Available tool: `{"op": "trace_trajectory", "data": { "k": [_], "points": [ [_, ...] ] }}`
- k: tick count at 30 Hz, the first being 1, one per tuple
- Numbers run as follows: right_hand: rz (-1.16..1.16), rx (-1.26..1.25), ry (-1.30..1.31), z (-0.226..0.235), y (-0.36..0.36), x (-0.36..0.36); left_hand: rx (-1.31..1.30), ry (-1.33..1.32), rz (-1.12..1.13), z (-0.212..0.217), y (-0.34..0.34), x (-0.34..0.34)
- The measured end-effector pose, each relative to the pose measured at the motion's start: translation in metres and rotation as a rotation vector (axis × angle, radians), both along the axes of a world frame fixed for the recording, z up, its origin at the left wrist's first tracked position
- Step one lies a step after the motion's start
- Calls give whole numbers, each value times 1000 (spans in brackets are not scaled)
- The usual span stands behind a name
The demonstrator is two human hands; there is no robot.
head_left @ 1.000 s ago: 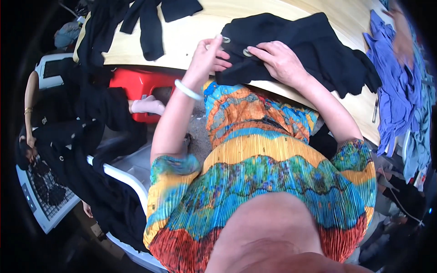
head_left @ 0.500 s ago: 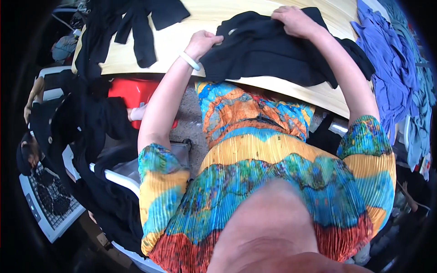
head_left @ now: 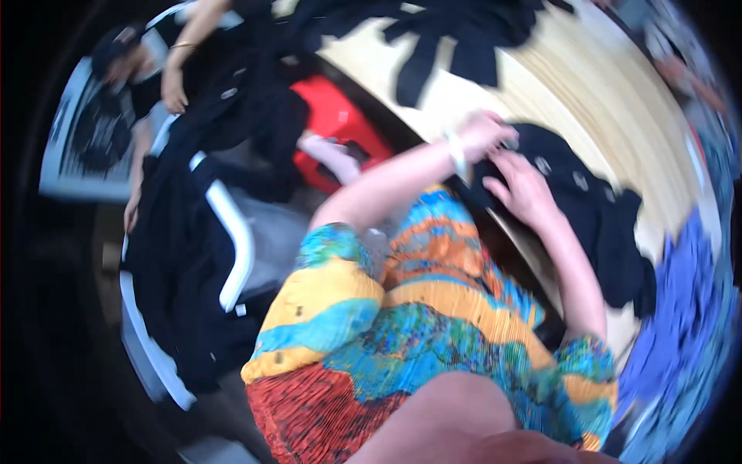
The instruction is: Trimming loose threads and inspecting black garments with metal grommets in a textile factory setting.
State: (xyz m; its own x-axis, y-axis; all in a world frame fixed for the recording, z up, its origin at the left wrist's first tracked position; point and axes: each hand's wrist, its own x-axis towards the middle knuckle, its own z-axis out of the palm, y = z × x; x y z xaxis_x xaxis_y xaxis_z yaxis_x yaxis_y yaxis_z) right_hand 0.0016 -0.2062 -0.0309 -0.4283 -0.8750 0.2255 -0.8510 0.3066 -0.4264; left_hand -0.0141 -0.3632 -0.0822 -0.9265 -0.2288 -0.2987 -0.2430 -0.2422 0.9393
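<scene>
A black garment (head_left: pixel 599 232) with small pale, button-like spots lies on the wooden table (head_left: pixel 556 73), along the edge nearest me. My left hand (head_left: pixel 481 138), wearing a white bracelet (head_left: pixel 457 155), is at the garment's left end with its fingertips pinched together on the cloth. Right beside it, my right hand (head_left: pixel 527 189) rests over the same end, its thumb apart from its fingers and nothing visibly gripped. The fingertips of both hands almost meet. Motion blur softens both hands and the cloth.
More black garments (head_left: pixel 464 42) lie at the table's far side. Blue-purple cloth (head_left: pixel 672 301) hangs at the right. Left are a red plastic stool (head_left: pixel 340 120), black clothing over a white-armed chair (head_left: pixel 228 247), a fan (head_left: pixel 97 143) and another person's hand (head_left: pixel 174 89).
The view has swung to the left and tilted. My hands, earlier spread apart on the black garment, have come together at its left end. The right hand has left the garment's far edge.
</scene>
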Motion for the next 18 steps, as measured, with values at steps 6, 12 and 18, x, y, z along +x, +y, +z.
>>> {"op": "trace_trajectory", "data": {
  "k": [6,12,18],
  "points": [
    [105,131,-31,6,-16,-4,-18,-216,-33,15,-2,19],
    [84,236,3,29,17,-1,198,-335,-303,-5,-2,11],
    [54,25,-63,62,18,1,-65,-138,-204,23,14,28]
  ]
}}
